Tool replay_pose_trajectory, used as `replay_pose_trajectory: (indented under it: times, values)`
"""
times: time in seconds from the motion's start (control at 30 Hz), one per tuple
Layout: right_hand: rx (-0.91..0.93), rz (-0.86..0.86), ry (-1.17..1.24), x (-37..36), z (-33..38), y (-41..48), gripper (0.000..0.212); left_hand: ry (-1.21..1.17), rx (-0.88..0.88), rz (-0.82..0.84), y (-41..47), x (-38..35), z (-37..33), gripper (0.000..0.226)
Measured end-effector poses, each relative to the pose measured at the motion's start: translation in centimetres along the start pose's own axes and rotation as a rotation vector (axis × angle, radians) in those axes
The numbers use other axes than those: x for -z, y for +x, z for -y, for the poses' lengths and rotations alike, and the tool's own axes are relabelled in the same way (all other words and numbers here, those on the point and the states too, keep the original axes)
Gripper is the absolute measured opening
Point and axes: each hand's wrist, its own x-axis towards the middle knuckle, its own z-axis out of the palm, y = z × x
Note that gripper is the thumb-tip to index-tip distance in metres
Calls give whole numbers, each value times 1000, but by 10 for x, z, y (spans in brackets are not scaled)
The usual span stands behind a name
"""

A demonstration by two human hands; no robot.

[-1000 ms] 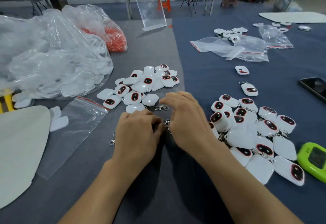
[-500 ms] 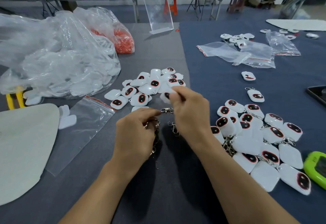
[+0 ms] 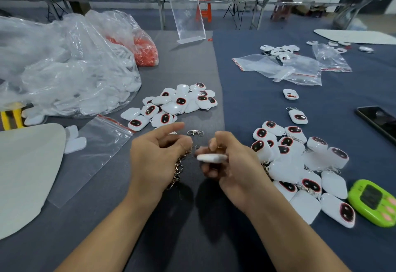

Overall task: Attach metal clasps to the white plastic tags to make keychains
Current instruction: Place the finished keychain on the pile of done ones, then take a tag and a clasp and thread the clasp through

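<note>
My right hand [image 3: 233, 164] holds a white plastic tag [image 3: 211, 157] edge-on between thumb and fingers, above the grey mat. My left hand [image 3: 156, 160] grips a bunch of metal clasps [image 3: 179, 169] that dangles from its palm, with the index finger stretched out. The two hands almost meet at the tag's left end. One loose clasp [image 3: 195, 132] lies on the mat just beyond them. A pile of bare tags [image 3: 171, 105] lies farther back. To the right sits a heap of tags with clasps on them [image 3: 300, 164].
A large clear bag of white parts [image 3: 60, 66] and a bag of orange pieces [image 3: 145, 51] fill the left. An empty zip bag [image 3: 90, 154] lies front left. A green device [image 3: 372, 203], a phone [image 3: 379, 119], more zip bags [image 3: 295, 70] and a clear stand [image 3: 188, 19] are around.
My right hand has carried a tag back from the bare pile toward me and turned it edge-on. My left hand has lifted with the bunch of clasps.
</note>
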Motion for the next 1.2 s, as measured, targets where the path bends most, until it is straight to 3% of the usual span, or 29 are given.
replay_pose_trajectory:
  times: [0.17, 0.33, 0.4, 0.5, 0.63, 0.77, 0.9, 1.13, 1.2]
  values:
    - [72, 63, -325, 3, -6, -2, 10, -233, 60, 31, -1, -5, -5, 30]
    - [178, 64, -317, 2, -7, -2, 20, -301, 64, 40, -2, -8, -5, 32]
    - [237, -17, -280, 4, -7, 0, 16, -216, 25, 29, -2, -6, -3, 38]
    - [316, -129, -253, 7, -7, 4, 18, 129, -135, 34, -5, -5, 0, 46]
    - [489, -156, -406, 11, -7, 6, 23, 498, -300, 56, -16, -9, -1, 25]
    - [567, -105, -497, 14, -6, 6, 25, 381, -264, 55, -13, -9, 2, 18]
    - [553, -66, -555, 14, -4, 5, 21, 265, -184, 88, -8, -5, 3, 30]
    - [582, -158, -636, 17, 0, 1, 24, 174, -164, 160, -4, -7, 4, 11]
    - [568, -139, -650, 18, 1, 2, 21, 175, -180, 155, -4, -6, 6, 16]
